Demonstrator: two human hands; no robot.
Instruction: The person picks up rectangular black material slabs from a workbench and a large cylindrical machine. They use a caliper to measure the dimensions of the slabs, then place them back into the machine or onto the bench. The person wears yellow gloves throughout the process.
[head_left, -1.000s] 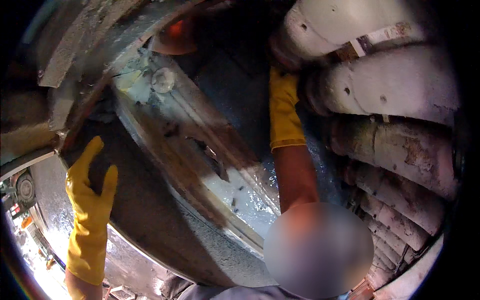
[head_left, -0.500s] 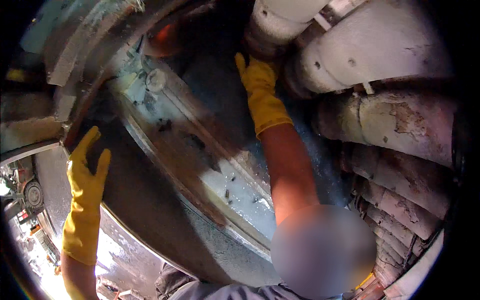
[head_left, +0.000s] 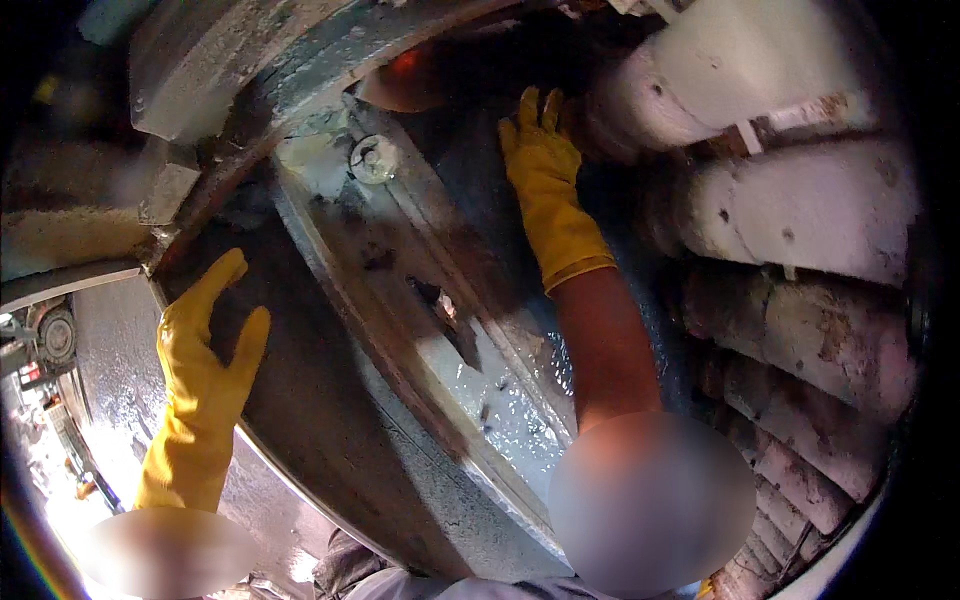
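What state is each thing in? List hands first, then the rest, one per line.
Left hand: gloved, open, thumb apart from fingers, nothing seen in it.
Right hand: gloved, open, fingers spread; contact with anything unclear.
Ledge: wet and glinting at its lower end, partly in shadow.
Round knob: in place on the ledge; whether tight, cannot tell.
Cylinders: stained, lying in a row.
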